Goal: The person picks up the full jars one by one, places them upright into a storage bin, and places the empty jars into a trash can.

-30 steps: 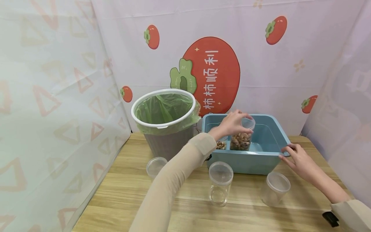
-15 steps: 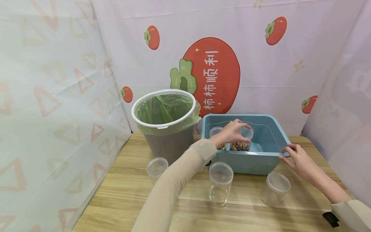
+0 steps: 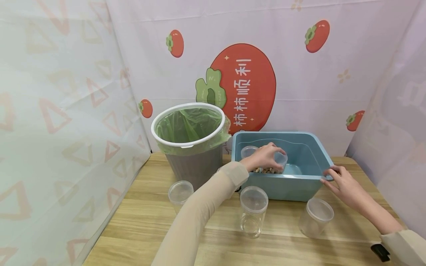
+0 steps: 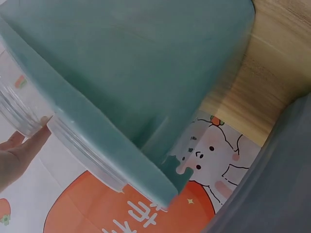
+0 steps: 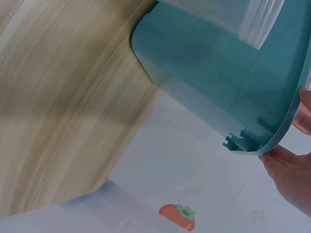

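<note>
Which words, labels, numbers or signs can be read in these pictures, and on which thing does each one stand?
"柿柿顺利": white characters on the big red persimmon printed on the backdrop cloth, turned sideways in the head view.
The left wrist view shows only the cut-off white strokes of those characters; they cannot be read there.
The blue tub, the trash bin and the clear jars show no writing.

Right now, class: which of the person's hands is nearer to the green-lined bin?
Left. The left hand grips a jar of nuts inside the blue tub, just right of the green-lined bin. The right hand holds the tub's far right rim.
</note>
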{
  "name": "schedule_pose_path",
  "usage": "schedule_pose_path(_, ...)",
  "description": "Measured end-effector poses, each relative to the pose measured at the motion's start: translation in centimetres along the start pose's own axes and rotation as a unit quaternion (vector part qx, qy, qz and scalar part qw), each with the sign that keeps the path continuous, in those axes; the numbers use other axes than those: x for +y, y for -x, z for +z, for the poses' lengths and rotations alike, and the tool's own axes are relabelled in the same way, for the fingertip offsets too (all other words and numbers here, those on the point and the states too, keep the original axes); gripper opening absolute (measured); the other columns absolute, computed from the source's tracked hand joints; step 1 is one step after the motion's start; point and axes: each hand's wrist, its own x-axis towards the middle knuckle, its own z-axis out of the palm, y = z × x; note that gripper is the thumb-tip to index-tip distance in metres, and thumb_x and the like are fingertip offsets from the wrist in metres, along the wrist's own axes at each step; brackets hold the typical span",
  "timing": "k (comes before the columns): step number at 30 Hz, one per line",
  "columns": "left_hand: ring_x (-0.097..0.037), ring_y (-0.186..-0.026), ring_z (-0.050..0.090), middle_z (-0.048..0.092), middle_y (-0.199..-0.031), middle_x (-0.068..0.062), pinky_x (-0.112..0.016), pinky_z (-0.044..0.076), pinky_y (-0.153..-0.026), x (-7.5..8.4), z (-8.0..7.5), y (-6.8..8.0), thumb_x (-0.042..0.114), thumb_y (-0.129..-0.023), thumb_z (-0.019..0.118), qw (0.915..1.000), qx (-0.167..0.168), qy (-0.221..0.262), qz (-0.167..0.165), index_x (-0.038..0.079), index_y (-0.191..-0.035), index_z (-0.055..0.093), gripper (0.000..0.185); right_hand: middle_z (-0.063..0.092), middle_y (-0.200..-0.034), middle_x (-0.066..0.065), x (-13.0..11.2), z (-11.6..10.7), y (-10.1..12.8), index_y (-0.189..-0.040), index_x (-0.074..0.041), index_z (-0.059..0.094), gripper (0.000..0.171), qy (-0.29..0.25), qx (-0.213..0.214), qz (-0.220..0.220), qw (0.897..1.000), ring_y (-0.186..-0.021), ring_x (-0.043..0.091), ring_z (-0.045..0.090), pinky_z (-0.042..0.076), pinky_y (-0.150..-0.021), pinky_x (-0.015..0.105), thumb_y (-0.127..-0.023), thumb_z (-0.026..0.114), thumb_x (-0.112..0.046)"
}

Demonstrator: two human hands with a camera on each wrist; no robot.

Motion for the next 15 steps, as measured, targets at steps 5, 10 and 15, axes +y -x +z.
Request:
schedule_pose_path(5, -0.007, -0.092, 0.045, 0.046, -0.111, 0.000, -0.018, 0.038, -0.072, -0.09, 0.24, -0.07, 0.033, -0.076, 0.068, 0.9999, -0.011, -0.004, 0.004, 0.021, -0.120, 0.055, 0.048, 0.040, -0.104, 0.032, 0.00, -0.03, -0.02, -0.092, -0.006, 0.050, 0.013, -0.001, 0.000, 0.001, 1.000, -0.088, 0.046, 0.043, 0.037, -0.061, 0.053, -0.085, 0.059, -0.011)
schedule_pose_path(10, -0.007, -0.091, 0.044, 0.047, -0.112, -0.001, -0.018, 0.037, -0.073, -0.10, 0.48, -0.07, 0.032, -0.076, 0.068, 0.9995, -0.028, -0.014, 0.004, 0.021, -0.121, 0.054, 0.049, 0.041, -0.102, 0.031, 0.00, 0.09, 0.02, -0.091, -0.006, 0.050, 0.014, 0.000, 0.009, -0.007, 1.000, -0.086, 0.044, 0.044, 0.038, -0.060, 0.052, -0.083, 0.060, -0.010)
schedule_pose_path(15, -0.007, -0.091, 0.043, 0.047, -0.114, 0.000, -0.017, 0.037, -0.070, -0.15, 0.61, -0.03, 0.032, -0.077, 0.067, 0.9986, -0.042, -0.033, 0.002, 0.021, -0.123, 0.053, 0.049, 0.042, -0.102, 0.030, 0.02, 0.22, 0.05, -0.091, -0.006, 0.050, 0.014, 0.002, 0.015, -0.012, 1.000, -0.086, 0.043, 0.044, 0.038, -0.059, 0.051, -0.082, 0.061, -0.009)
